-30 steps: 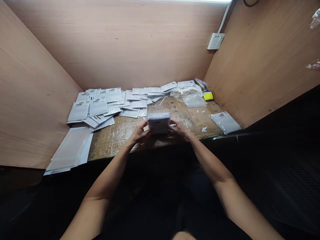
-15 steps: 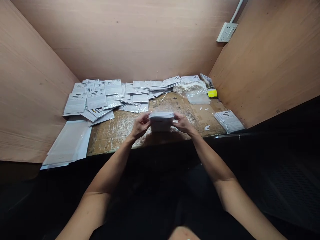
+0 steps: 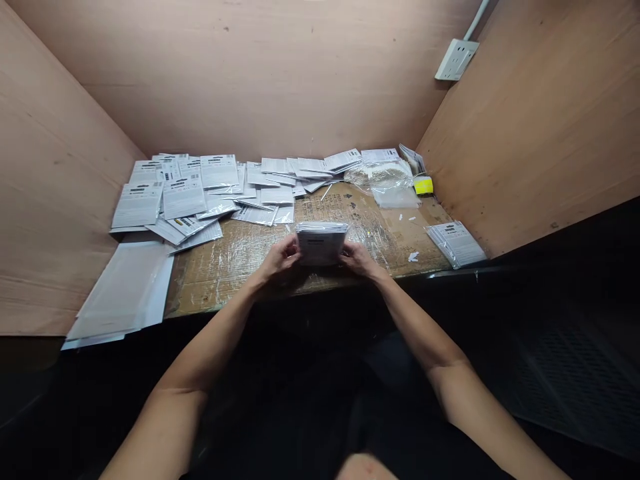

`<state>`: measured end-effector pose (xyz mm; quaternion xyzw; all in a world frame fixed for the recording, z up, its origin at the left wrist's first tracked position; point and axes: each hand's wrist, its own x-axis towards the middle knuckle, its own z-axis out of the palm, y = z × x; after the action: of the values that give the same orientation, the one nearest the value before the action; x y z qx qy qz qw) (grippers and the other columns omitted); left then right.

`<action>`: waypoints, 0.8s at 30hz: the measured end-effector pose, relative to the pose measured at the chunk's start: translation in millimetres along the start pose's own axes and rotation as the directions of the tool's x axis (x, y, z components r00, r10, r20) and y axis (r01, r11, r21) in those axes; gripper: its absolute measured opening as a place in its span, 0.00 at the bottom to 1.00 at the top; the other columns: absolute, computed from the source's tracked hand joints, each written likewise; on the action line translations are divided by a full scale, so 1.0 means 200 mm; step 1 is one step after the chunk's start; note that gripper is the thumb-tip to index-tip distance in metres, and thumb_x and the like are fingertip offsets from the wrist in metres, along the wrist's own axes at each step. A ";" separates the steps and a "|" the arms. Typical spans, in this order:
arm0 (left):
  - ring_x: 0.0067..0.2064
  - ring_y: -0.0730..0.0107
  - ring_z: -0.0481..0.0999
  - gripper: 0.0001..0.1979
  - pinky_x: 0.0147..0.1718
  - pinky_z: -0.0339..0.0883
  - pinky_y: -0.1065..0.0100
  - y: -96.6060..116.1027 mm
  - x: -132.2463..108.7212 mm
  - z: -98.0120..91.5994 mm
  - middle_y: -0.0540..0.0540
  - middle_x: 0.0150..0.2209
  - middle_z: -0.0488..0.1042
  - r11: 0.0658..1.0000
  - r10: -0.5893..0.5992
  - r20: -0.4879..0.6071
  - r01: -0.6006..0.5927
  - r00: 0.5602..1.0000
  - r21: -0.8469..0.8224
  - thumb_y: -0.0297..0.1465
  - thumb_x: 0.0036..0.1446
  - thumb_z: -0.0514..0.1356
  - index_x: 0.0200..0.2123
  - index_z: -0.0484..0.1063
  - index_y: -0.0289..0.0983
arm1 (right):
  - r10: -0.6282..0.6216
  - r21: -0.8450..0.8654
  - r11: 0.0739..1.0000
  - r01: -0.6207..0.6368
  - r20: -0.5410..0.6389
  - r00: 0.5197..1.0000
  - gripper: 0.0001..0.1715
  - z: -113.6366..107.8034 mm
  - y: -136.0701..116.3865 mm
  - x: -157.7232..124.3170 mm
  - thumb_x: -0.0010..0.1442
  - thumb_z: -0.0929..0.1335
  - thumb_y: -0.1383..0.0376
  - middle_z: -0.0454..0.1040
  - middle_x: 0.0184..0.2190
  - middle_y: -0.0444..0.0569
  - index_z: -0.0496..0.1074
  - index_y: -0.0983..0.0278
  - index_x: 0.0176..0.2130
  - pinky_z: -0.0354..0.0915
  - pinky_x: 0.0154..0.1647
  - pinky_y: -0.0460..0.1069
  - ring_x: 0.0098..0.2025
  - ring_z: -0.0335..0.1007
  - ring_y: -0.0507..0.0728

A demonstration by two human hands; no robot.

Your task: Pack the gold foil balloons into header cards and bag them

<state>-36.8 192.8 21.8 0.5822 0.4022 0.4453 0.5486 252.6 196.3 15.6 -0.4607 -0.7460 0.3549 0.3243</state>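
Between my two hands a stack of packaged cards stands upright over the front part of the cardboard-covered table. My left hand is closed on the stack's left edge, and my right hand grips the right edge. The near face of the stack is in shadow, and its top edges catch the light. Beyond it, a spread of similar white packets in clear sleeves lies in overlapping piles on the left and along the back.
Flat white sheets lie at the left front. A smaller pile of packets rests by the right wall. Clear plastic bags and a yellow item are at the back right. Paper scraps dot the cardboard. A socket hangs above.
The stack was blurred by motion and now appears sharper, with its near face more visible. My hands sit slightly lower along its sides. The view has shifted a little.
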 end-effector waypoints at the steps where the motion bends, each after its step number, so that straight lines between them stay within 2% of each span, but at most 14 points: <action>1: 0.38 0.61 0.82 0.19 0.39 0.76 0.65 -0.01 0.00 0.00 0.45 0.34 0.80 1.000 0.003 0.008 -0.003 1.000 0.023 0.37 0.47 0.76 0.41 0.78 0.38 | -0.005 -0.014 1.000 0.005 -0.010 1.000 0.16 0.01 0.01 -0.01 0.62 0.71 0.52 0.79 0.32 0.45 0.77 0.62 0.35 0.71 0.44 0.51 0.36 0.74 0.57; 3: 0.35 0.64 0.80 0.19 0.38 0.75 0.66 -0.01 -0.01 0.02 0.48 0.32 0.79 0.994 0.035 0.005 -0.035 0.999 0.105 0.36 0.47 0.75 0.41 0.77 0.39 | -0.016 -0.024 1.000 0.015 -0.037 0.999 0.18 0.03 -0.01 -0.03 0.62 0.72 0.49 0.80 0.34 0.46 0.77 0.61 0.40 0.71 0.45 0.52 0.38 0.74 0.58; 5: 0.33 0.66 0.79 0.20 0.37 0.75 0.66 -0.01 -0.02 0.06 0.49 0.32 0.79 0.991 0.059 -0.024 -0.055 0.998 0.125 0.37 0.49 0.75 0.44 0.76 0.40 | 0.025 0.005 1.000 -0.025 -0.063 0.998 0.22 0.03 -0.05 -0.06 0.64 0.71 0.47 0.80 0.37 0.47 0.76 0.60 0.47 0.71 0.45 0.52 0.39 0.75 0.59; 7: 0.31 0.66 0.79 0.25 0.34 0.75 0.66 -0.01 -0.04 0.12 0.48 0.34 0.80 0.999 0.022 -0.053 -0.020 0.998 0.038 0.41 0.54 0.73 0.52 0.73 0.40 | 0.138 0.096 0.987 -0.129 -0.098 0.986 0.27 0.02 -0.07 -0.10 0.67 0.69 0.43 0.80 0.37 0.47 0.72 0.59 0.54 0.72 0.40 0.52 0.36 0.77 0.59; 9: 0.28 0.67 0.77 0.28 0.31 0.75 0.66 -0.01 -0.04 0.17 0.47 0.34 0.81 0.998 -0.055 -0.038 0.055 0.998 -0.002 0.45 0.58 0.72 0.56 0.71 0.40 | 0.282 0.196 0.949 -0.248 -0.170 0.944 0.33 -0.03 -0.08 -0.15 0.69 0.66 0.37 0.79 0.34 0.45 0.69 0.58 0.56 0.71 0.35 0.51 0.31 0.75 0.57; 11: 0.26 0.66 0.76 0.26 0.31 0.75 0.64 0.02 -0.01 0.19 0.47 0.31 0.79 0.984 -0.085 -0.021 0.087 0.996 0.155 0.45 0.53 0.76 0.49 0.75 0.38 | 0.411 0.230 0.903 -0.362 -0.219 0.885 0.38 -0.09 -0.06 -0.20 0.67 0.66 0.33 0.76 0.29 0.43 0.69 0.59 0.56 0.71 0.32 0.51 0.25 0.72 0.56; 13: 0.32 0.61 0.78 0.22 0.38 0.77 0.59 0.07 0.06 0.20 0.43 0.33 0.80 0.927 -0.006 -0.051 0.024 0.999 0.375 0.42 0.50 0.78 0.41 0.78 0.37 | 0.480 0.168 0.876 -0.451 -0.224 0.848 0.39 -0.15 -0.05 -0.28 0.66 0.68 0.34 0.75 0.27 0.43 0.71 0.62 0.57 0.71 0.32 0.53 0.23 0.70 0.56; 14: 0.37 0.57 0.80 0.19 0.43 0.78 0.57 0.10 0.11 0.20 0.40 0.38 0.81 0.890 0.066 -0.068 -0.028 0.995 0.456 0.41 0.53 0.77 0.41 0.79 0.36 | 0.485 0.105 0.874 -0.474 -0.234 0.842 0.39 -0.18 -0.05 -0.33 0.66 0.69 0.36 0.76 0.28 0.44 0.71 0.63 0.59 0.72 0.34 0.53 0.24 0.71 0.56; 16: 0.50 0.53 0.81 0.14 0.52 0.76 0.52 0.16 0.24 0.22 0.37 0.52 0.80 0.830 0.191 -0.060 -0.129 0.980 0.543 0.38 0.64 0.70 0.48 0.80 0.37 | 0.429 -0.059 0.881 -0.470 -0.320 0.845 0.39 -0.20 -0.06 -0.42 0.66 0.71 0.41 0.79 0.36 0.50 0.71 0.64 0.63 0.74 0.42 0.56 0.31 0.77 0.59; 17: 0.56 0.53 0.79 0.14 0.56 0.75 0.52 0.18 0.31 0.25 0.37 0.58 0.78 0.805 0.212 -0.019 -0.163 0.977 0.571 0.37 0.68 0.66 0.53 0.79 0.38 | 0.375 -0.140 0.882 -0.450 -0.372 0.849 0.40 -0.20 -0.07 -0.47 0.65 0.72 0.42 0.80 0.42 0.54 0.71 0.64 0.64 0.74 0.46 0.57 0.37 0.79 0.62; 19: 0.61 0.54 0.76 0.17 0.60 0.72 0.52 0.19 0.45 0.30 0.38 0.64 0.75 0.769 0.145 0.104 -0.178 0.984 0.614 0.37 0.71 0.62 0.60 0.76 0.40 | 0.252 -0.278 0.881 -0.383 -0.408 0.877 0.44 -0.19 -0.10 -0.54 0.63 0.75 0.44 0.78 0.52 0.59 0.69 0.62 0.68 0.73 0.54 0.60 0.48 0.79 0.66; 22: 0.56 0.54 0.80 0.22 0.56 0.74 0.55 0.12 0.61 0.38 0.36 0.57 0.81 0.740 -0.056 0.282 -0.150 0.958 0.656 0.39 0.71 0.62 0.63 0.74 0.35 | 0.125 -0.397 0.879 -0.264 -0.343 0.931 0.45 -0.17 -0.13 -0.56 0.60 0.79 0.50 0.77 0.56 0.59 0.69 0.60 0.69 0.71 0.59 0.62 0.55 0.76 0.69; 24: 0.50 0.55 0.82 0.20 0.53 0.74 0.57 0.08 0.66 0.41 0.37 0.49 0.84 0.706 -0.112 0.306 -0.141 0.945 0.694 0.39 0.70 0.63 0.59 0.78 0.33 | 0.104 -0.413 0.879 -0.237 -0.319 0.942 0.37 -0.17 -0.12 -0.54 0.60 0.80 0.54 0.78 0.53 0.58 0.73 0.62 0.63 0.72 0.56 0.59 0.53 0.78 0.68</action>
<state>79.2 295.1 48.2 0.8161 0.4411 0.1588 0.3380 308.4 97.9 36.0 -0.6337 -0.7081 0.1312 0.2824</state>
